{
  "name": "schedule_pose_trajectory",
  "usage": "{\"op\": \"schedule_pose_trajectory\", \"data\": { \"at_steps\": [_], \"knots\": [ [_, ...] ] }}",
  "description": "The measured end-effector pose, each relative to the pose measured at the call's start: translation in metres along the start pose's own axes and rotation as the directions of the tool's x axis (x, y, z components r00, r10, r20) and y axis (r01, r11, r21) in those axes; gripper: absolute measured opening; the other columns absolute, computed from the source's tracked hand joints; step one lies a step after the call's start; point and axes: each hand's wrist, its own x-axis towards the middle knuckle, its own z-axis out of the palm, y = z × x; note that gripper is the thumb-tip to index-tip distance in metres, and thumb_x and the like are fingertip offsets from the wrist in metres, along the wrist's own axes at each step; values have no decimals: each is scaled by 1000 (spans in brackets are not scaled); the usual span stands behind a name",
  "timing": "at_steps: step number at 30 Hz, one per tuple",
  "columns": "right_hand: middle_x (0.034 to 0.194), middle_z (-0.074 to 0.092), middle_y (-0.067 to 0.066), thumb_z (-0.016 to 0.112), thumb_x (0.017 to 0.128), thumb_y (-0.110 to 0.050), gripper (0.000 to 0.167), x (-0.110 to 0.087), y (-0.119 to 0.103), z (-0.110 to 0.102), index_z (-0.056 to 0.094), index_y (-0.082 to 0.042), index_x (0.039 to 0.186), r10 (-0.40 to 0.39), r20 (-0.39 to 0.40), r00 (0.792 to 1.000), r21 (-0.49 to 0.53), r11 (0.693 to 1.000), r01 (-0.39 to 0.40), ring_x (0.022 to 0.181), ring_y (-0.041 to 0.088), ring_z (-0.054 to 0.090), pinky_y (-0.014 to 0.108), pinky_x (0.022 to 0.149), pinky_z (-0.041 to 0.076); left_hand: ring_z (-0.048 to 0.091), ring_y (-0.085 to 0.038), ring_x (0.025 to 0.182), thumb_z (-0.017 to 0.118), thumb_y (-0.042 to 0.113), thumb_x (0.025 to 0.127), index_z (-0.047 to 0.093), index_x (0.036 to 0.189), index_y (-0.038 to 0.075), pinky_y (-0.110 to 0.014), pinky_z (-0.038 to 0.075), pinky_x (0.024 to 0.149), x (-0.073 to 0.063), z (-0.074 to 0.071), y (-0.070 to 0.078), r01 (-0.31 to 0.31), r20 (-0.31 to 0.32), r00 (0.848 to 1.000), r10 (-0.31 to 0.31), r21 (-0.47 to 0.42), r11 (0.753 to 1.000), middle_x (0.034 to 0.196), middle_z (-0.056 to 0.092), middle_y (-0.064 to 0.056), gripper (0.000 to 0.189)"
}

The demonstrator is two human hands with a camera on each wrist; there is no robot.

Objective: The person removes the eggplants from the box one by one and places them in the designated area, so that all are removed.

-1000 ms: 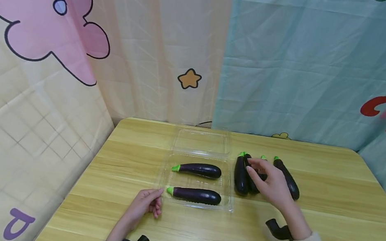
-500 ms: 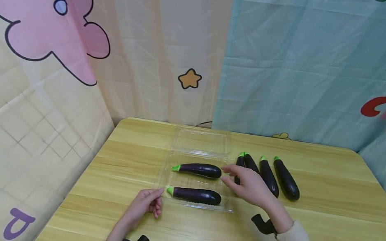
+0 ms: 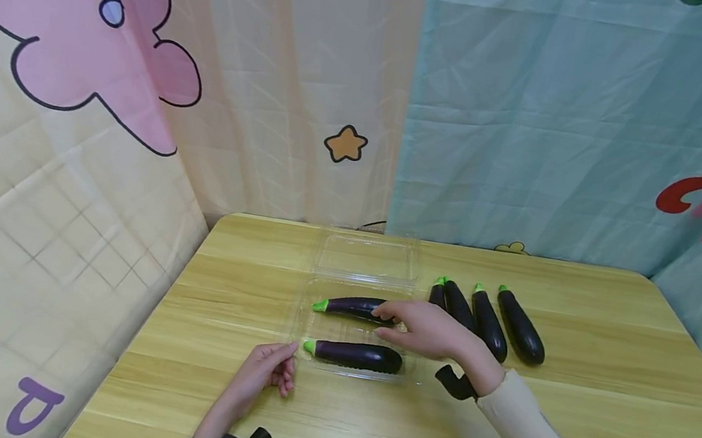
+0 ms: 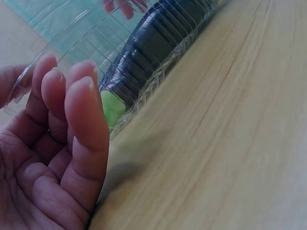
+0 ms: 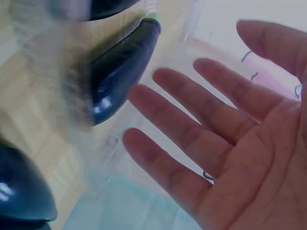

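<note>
My left hand [image 3: 263, 369] pinches the near left corner of a clear plastic clamshell container [image 4: 72, 40], thumb and fingers at its rim. Two dark purple eggplants with green stem ends lie crosswise inside: a front eggplant [image 3: 358, 355] and a back eggplant [image 3: 345, 305]. Over the right end of the back one hovers my right hand [image 3: 433, 330], its fingers spread and holding nothing. The right wrist view shows that palm and its straight fingers [image 5: 168, 115] beside the eggplant [image 5: 120, 72] in the container. My right hand hides part of the container's right side.
Right of the container, several loose eggplants lie side by side, among them a rightmost eggplant [image 3: 521, 328]. The container's lid [image 3: 367, 258] lies folded back behind it. Wooden table [image 3: 622, 411] surrounds everything, with printed curtains [image 3: 289, 88] along its back and left side.
My right hand has moved left, from above the loose eggplants to above the back eggplant in the container. My left hand has stayed at the container's corner.
</note>
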Motion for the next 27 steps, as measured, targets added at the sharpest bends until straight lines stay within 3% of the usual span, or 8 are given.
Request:
{"op": "schedule_pose_trajectory", "data": {
  "at_steps": [7,14,18,27],
  "knots": [
    [120,61,7,57,96,-30,37,18,-6,1,59,-5,125,27,156,987,-40,999,-21,106,21,59,38,89,47,56,-13,52,50,36,98,54,69,7,-25,48,49,0,-1,-1,-4,-1,1000,4,-5,1000,63,55,-4,41],
    [114,62,3,59,94,-32,38,28,-10,7,60,-8,124,137,282,949,-100,989,-113,105,20,58,38,91,46,56,-13,53,50,37,98,54,69,7,-25,49,49,1,-1,-2,-3,11,1000,3,-5,1000,63,56,-5,42],
    [114,62,2,60,94,-32,38,33,-9,10,59,-9,124,167,315,934,-123,983,-134,104,19,58,37,90,46,56,-13,53,50,36,98,54,69,7,-25,49,49,0,0,-1,-2,8,1000,2,-5,1000,63,55,-4,42],
    [115,61,2,60,93,-38,47,41,-10,17,54,-10,132,197,333,922,-152,976,-154,102,17,58,36,90,46,57,-13,53,50,36,99,54,69,7,-25,49,50,0,-1,-1,-6,14,1000,6,-5,1000,63,55,-4,42]
  ]
}}
